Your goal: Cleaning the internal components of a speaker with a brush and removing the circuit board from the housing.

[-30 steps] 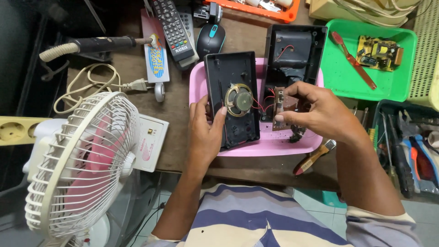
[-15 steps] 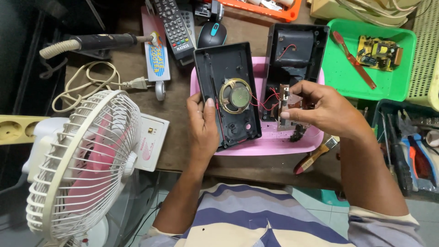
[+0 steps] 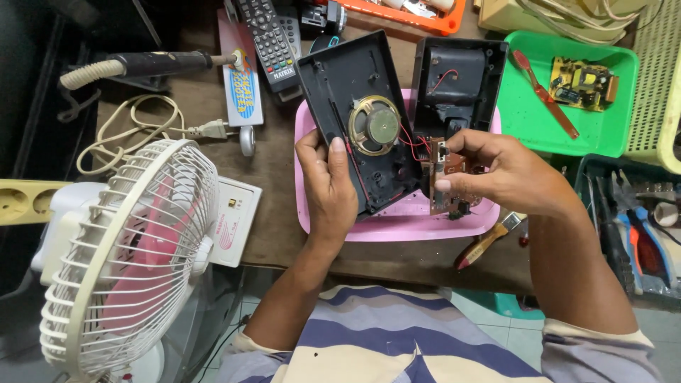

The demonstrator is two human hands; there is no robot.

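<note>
Since a second ago you have tilted the black speaker panel (image 3: 369, 120) up a little and shifted your left hand (image 3: 328, 188) along its near edge, while your right hand (image 3: 496, 174) has kept the small brown circuit board (image 3: 443, 177) pinched upright beside it. Your left fingers are wrapped closed around the panel's lower left edge, thumb on the inner face; your right thumb and fingertips are closed on the board's edges. Both pieces sit over the pink tray (image 3: 397, 223), with the black rear housing (image 3: 461, 78) leaning at the tray's far side. Judge the panel as light, stiff moulded plastic that should take an edge grip well; keep off the round speaker cone (image 3: 374, 125), which looks easily dented. The board seems light but fragile, so hold it by its rims, not by the parts on it. Thin red wires (image 3: 411, 138) run between speaker and board and leave you little slack to pull the two apart. Room is tight: the green tray (image 3: 539, 106) lies just to the right, a remote control (image 3: 266, 39) just beyond the panel, and a white desk fan (image 3: 124, 262) stands well to your left.
</note>
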